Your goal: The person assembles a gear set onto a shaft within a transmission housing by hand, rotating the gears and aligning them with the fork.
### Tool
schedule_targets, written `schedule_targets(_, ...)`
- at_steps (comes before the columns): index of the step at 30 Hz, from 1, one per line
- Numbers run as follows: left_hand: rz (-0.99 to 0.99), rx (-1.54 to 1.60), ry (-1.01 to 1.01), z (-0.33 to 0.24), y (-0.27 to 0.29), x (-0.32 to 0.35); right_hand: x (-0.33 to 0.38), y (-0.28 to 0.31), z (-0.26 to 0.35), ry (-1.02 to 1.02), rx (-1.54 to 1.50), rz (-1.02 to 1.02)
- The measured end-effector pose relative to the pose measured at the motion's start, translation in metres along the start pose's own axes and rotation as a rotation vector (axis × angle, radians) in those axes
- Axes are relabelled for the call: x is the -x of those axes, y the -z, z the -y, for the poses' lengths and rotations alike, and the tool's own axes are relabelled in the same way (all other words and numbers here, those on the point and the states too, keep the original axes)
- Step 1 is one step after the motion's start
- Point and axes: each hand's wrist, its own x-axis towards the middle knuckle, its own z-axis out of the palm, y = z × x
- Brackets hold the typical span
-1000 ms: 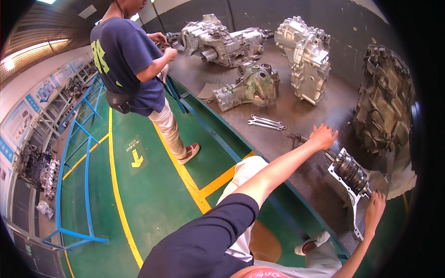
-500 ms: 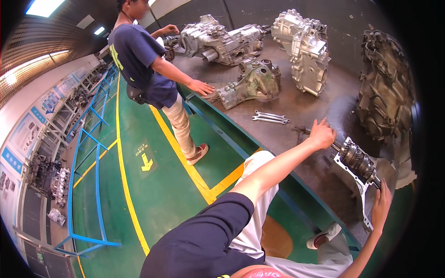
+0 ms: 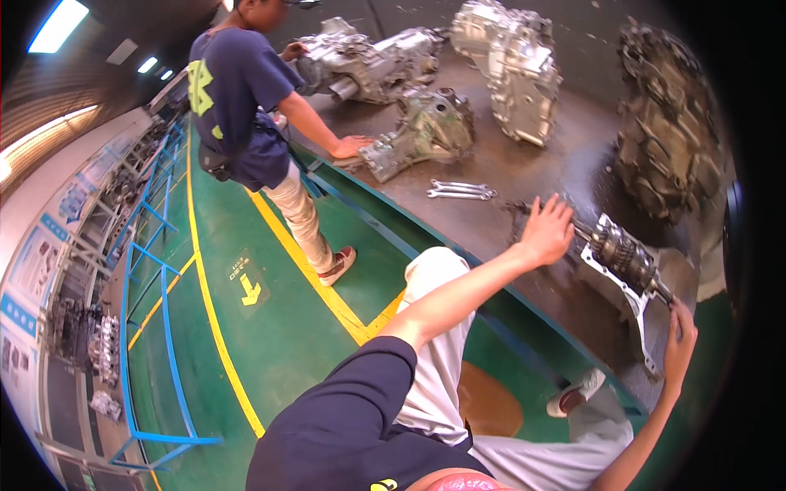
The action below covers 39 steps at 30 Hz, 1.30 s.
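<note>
Left fingers (image 3: 553,210), slightly spread, lie over our gear shaft (image 3: 624,255), dark, metallic and ridged. Right fingers (image 3: 679,317) touch its near end; we cannot tell whether either grips.

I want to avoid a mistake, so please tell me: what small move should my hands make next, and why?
Perhaps close the right hand around the near end of the long, grey metal gear shaft: that hand is at this end, while the left hand lies over the shaft's farther part.

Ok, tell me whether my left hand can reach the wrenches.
Probably yes: the wrenches lie near the left hand, with nothing tall between, though that hand appears to be on the geared shaft.
</note>
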Motion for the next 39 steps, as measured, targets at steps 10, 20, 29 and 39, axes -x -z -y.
schedule_targets(10,0.142,-0.209,-0.066,0.009,0.03,0.013,-0.05,-0.028,0.024,-0.02,0.294,-0.094)
schedule_targets(20,0.277,-0.182,-0.133,0.002,0.056,-0.001,-0.036,-0.029,0.008,-0.06,0.486,0.047)
schedule_targets(29,0.247,0.002,0.33,0.04,0.023,-0.077,-0.028,-0.015,0.011,-0.03,0.21,0.005)
schedule_targets(39,0.401,0.941,0.811,0.071,0.0,-0.068,-0.014,-0.01,-0.021,-0.488,-0.602,0.014)
